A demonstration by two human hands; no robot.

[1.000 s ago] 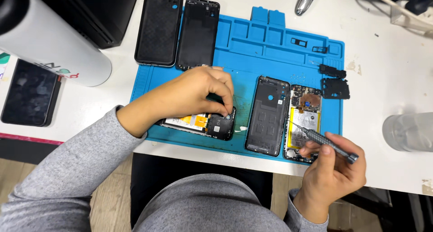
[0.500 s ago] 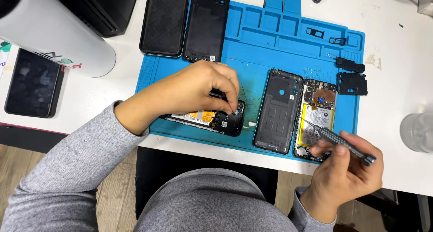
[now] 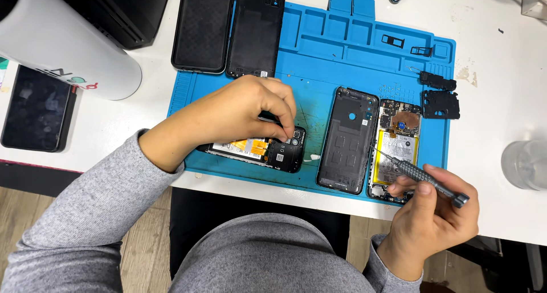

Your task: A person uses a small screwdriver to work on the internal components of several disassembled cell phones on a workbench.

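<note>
My left hand rests curled over an opened phone lying crosswise near the front edge of the blue repair mat, fingertips pinched down on its dark camera end; whether they grip a small part there, I cannot tell. My right hand is closed around a slim grey screwdriver, whose tip points at a second opened phone with a yellow-labelled battery showing, at the mat's right side. Just left of that phone lies a dark back cover. Two more black covers sit side by side at the mat's far left corner, and small black brackets lie at its right edge. A white cylinder lies on the bench.
</note>
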